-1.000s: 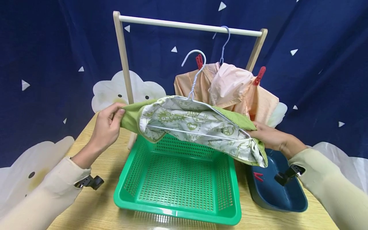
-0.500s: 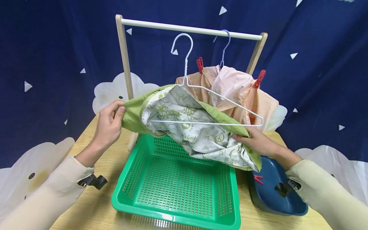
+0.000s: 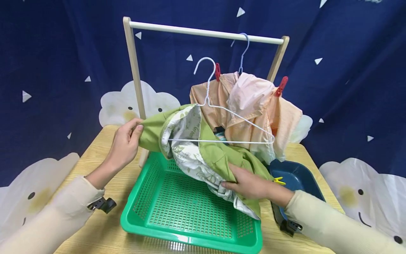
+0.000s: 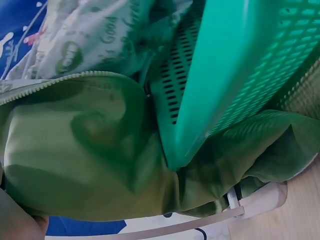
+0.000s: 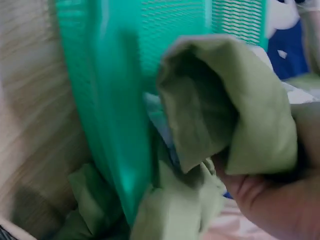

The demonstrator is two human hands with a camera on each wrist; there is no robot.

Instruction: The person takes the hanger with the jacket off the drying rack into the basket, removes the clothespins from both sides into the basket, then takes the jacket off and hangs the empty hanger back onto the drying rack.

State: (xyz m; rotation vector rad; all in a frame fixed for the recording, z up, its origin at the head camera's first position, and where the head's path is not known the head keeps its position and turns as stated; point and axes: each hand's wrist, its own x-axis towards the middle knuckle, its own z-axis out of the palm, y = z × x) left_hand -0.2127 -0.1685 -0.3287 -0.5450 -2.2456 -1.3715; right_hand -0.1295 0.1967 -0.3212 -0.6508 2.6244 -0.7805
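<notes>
A green jacket (image 3: 219,148) with a white printed lining and a zip is spread above the green basket (image 3: 190,237). My left hand (image 3: 127,139) pinches its left shoulder. The left end of a white wire hanger (image 3: 238,114) goes inside the jacket there, and its right end sticks out bare above the cloth. Lower down, my right hand (image 3: 248,181) grips the jacket's right front edge, thumb on the lining side. In the right wrist view, a fold of green cloth (image 5: 260,110) curls over that hand and hides most fingers. The hanger's hook stands free, below the rack's bar.
Behind stands a rack with a white bar (image 3: 203,32). A peach garment (image 3: 253,102) hangs there on a lilac hanger (image 3: 242,56), with red clothespins (image 3: 281,86) on it. At right is a dark blue basin (image 3: 295,173) with a yellow clothespin (image 3: 279,181).
The hanger's right end has come out from the jacket. The hanger rose, then sank again. My right hand moved left and down, pulling the jacket's right side down. My left hand keeps its hold.
</notes>
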